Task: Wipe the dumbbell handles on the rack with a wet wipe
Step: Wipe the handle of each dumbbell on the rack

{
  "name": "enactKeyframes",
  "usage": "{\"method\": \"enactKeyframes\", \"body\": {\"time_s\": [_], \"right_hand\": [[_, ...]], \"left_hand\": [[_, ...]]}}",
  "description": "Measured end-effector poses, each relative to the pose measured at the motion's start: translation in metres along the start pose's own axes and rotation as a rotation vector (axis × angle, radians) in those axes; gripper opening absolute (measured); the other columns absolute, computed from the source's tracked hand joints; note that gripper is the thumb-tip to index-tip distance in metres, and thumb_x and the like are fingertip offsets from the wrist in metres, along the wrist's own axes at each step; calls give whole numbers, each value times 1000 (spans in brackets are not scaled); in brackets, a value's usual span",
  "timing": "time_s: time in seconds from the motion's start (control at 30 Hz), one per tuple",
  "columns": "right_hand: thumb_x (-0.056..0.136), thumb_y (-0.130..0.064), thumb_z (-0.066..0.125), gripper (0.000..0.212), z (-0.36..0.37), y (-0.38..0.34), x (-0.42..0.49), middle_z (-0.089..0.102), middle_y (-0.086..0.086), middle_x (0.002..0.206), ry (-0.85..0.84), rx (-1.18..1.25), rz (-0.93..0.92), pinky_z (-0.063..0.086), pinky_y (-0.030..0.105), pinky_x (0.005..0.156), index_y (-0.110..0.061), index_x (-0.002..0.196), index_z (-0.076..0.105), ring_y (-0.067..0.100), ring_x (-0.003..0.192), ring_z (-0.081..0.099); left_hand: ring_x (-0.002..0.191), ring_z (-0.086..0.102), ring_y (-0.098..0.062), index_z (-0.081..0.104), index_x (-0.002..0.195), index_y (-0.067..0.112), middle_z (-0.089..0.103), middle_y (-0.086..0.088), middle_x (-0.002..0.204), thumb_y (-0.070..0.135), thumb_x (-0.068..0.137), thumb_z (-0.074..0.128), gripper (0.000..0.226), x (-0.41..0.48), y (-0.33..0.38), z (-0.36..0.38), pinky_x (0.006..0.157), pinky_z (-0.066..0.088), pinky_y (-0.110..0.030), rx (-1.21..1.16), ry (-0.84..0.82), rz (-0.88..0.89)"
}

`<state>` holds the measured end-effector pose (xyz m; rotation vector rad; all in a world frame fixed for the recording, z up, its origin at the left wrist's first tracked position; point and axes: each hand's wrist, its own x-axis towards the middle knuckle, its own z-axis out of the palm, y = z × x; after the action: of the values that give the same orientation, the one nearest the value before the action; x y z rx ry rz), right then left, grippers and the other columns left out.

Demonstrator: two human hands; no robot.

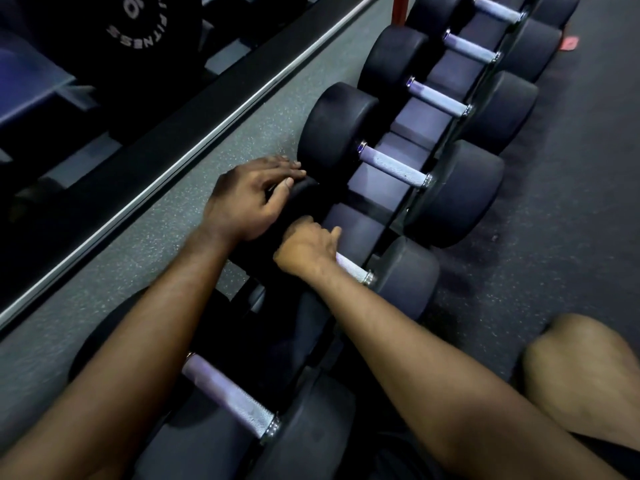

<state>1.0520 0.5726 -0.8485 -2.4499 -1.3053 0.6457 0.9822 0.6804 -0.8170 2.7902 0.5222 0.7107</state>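
While crouched at the rack (424, 121), holds both bare arms out over its row. Around it, speckled floor (554, 209), grey past the far edge, darker along the near edge. Lying crosswise on the rack, six dumbbells (460, 192) in view, black-ended, with pale knurled handles (393, 166). Second from the nearest end, the dumbbell under both hands: near head (405, 271) at the rack's near edge, far head (308, 194) at its far edge. Beyond the far edge, past a metal rail (194, 147), a black plate (138, 26) lettered FITNESS. Off the near edge, low and right, a bare knee (581, 368). On the far head, left hand (249, 199) lying flat, fingers straight and together, thumb pressed on the rubber, gripping nothing. Just beside it, right hand (304, 249) wrapped tight round the handle (353, 268), knuckles up, thumb tip poking out toward the next dumbbell. Covers the handle's far part; near part bare, bright, up to the steel collar (369, 278). Wipe: cannot tell, perhaps hidden inside that fist. Far off on the dark floor, near the last dumbbells, a small red tag (569, 43).
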Motion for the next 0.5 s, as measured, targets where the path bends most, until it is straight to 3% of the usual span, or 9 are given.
{"method": "enactKeyframes", "body": {"time_s": [0.07, 0.13, 0.2, 0.27, 0.3, 0.4, 0.5], "right_hand": [[90, -25, 55, 32, -14, 3, 10, 60, 5, 129, -145, 97, 22, 26, 42, 110, -15, 120, 60, 25, 124, 54], [90, -24, 55, 34, -9, 2, 7, 60, 7, 128, -113, 46, 27, 27, 41, 108, -13, 122, 58, 26, 122, 54], [86, -28, 57, 55, 14, -4, -10, 52, 16, 129, 89, -104, -3, 24, 42, 108, -1, 133, 45, 31, 118, 49], [81, -33, 62, 84, 33, -10, -24, 39, 24, 134, 143, -182, -13, 13, 46, 117, 11, 141, 24, 35, 122, 40], [81, -34, 62, 88, 37, -10, -25, 36, 25, 135, 153, -193, -13, 8, 46, 119, 13, 142, 19, 35, 124, 37], [81, -32, 64, 70, 26, -6, -9, 48, 18, 129, 183, -114, -5, 16, 43, 116, 3, 135, 35, 30, 120, 46], [84, -30, 64, 49, 3, 2, 2, 56, 8, 125, 33, 0, -32, 33, 36, 105, -9, 125, 50, 23, 116, 55]], "left_hand": [[125, 57, -6, 74, 117, 24, 68, 7, 127, 31, 97, 49, 33, 1, 0, -1, 103, 48, -36, 1, -3, -11], [125, 57, -6, 74, 117, 24, 67, 7, 127, 32, 97, 48, 34, 1, 0, -1, 103, 48, -36, -7, -5, -14], [126, 56, -6, 74, 118, 23, 67, 7, 127, 32, 97, 47, 35, 0, 0, -1, 103, 48, -36, -3, -12, -10], [127, 55, -6, 73, 118, 24, 67, 8, 127, 33, 97, 47, 35, 0, 0, 0, 104, 47, -35, 7, -10, -18], [127, 55, -6, 73, 118, 24, 67, 8, 127, 33, 97, 47, 35, 1, 0, 0, 105, 47, -35, 6, -8, -22], [127, 56, -5, 74, 118, 25, 68, 8, 127, 33, 97, 47, 35, 0, 2, 0, 104, 48, -35, 9, -6, -22], [126, 56, -5, 74, 117, 25, 68, 8, 126, 32, 96, 49, 33, 1, 4, -3, 103, 48, -34, 16, -1, -23]]}}
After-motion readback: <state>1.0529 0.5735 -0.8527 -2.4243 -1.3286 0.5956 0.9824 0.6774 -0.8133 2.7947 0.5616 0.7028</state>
